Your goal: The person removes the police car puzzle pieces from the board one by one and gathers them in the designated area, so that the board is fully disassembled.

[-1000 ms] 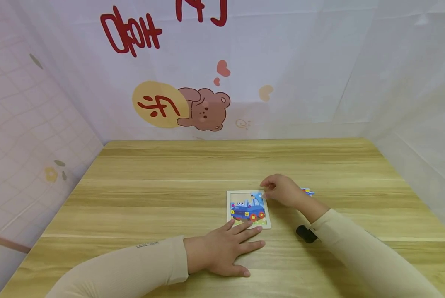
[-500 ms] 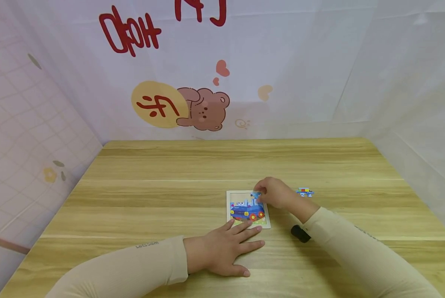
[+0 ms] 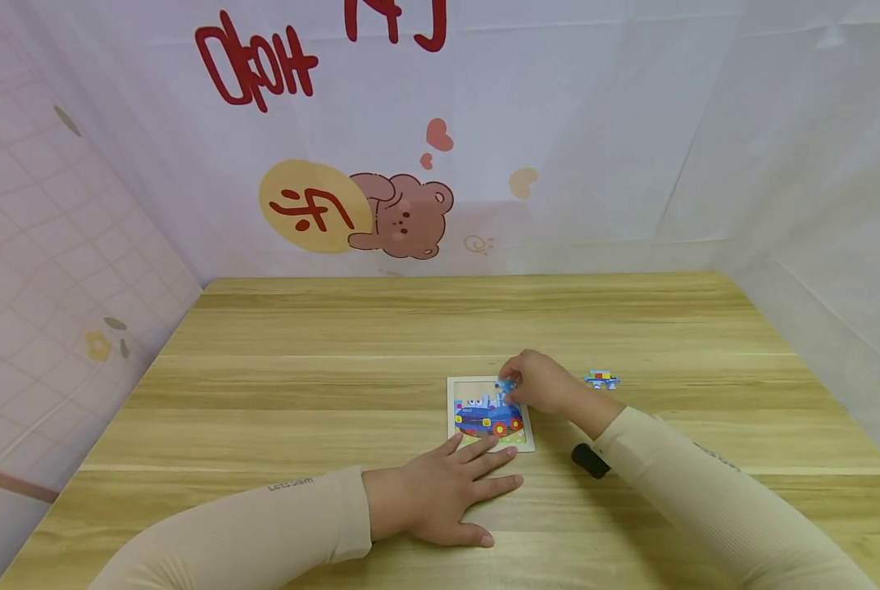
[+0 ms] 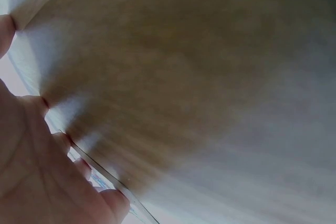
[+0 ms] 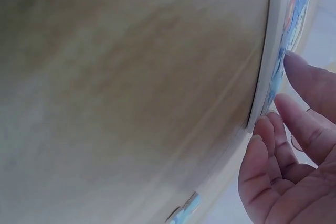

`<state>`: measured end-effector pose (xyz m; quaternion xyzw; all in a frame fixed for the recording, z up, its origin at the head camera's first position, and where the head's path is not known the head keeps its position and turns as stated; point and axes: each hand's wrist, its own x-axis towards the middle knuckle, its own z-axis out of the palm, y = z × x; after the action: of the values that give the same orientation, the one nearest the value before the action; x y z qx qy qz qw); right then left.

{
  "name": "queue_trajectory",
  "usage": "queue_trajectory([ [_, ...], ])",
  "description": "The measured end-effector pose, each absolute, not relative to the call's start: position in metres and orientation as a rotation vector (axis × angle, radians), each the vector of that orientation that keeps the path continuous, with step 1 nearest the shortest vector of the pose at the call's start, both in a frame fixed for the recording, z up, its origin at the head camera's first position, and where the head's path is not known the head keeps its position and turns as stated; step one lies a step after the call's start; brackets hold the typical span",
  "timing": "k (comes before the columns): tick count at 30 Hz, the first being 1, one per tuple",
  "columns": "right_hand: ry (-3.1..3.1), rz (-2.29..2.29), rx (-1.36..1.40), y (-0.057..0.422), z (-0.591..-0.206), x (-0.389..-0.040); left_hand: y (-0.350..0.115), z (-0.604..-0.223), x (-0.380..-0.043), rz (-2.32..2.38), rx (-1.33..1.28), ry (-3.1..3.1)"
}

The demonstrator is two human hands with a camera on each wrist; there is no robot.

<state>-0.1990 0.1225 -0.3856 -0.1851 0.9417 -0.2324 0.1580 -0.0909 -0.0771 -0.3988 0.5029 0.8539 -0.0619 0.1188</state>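
Note:
A small jigsaw puzzle (image 3: 473,418) with a pale frame (image 3: 451,410) shows a blue cartoon vehicle with red wheels. Bare backing is visible in its upper left part. My left hand (image 3: 451,496) lies flat with spread fingers, fingertips resting on the frame's near edge. Over the upper right corner, my right hand (image 3: 546,383) has its thumb and index finger at a light blue puzzle piece (image 3: 505,386), partly covered by the fingers. In the right wrist view, the thumb (image 5: 302,74) and index finger touch the puzzle's face while the other fingers curl by the frame's edge.
A loose puzzle piece (image 3: 602,379), blue with red and yellow, lies on the wooden table (image 3: 300,369) beyond my right wrist. A black object (image 3: 590,460) sits beneath the right wrist. White printed cloth (image 3: 595,147) stands behind the table and at both sides.
My right hand has moved left from beside the frame onto the upper right puzzle piece. The loose piece behind the wrist shows more fully. The left hand has stayed in place.

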Motion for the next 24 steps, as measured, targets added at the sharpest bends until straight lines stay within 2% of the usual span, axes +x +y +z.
queue_trajectory([
  [24, 2.657, -0.847, -0.619, 0.1242, -0.3917, -0.2037, -0.0771, -0.3979, -0.0911, -0.186, 1.481, 2.499],
])
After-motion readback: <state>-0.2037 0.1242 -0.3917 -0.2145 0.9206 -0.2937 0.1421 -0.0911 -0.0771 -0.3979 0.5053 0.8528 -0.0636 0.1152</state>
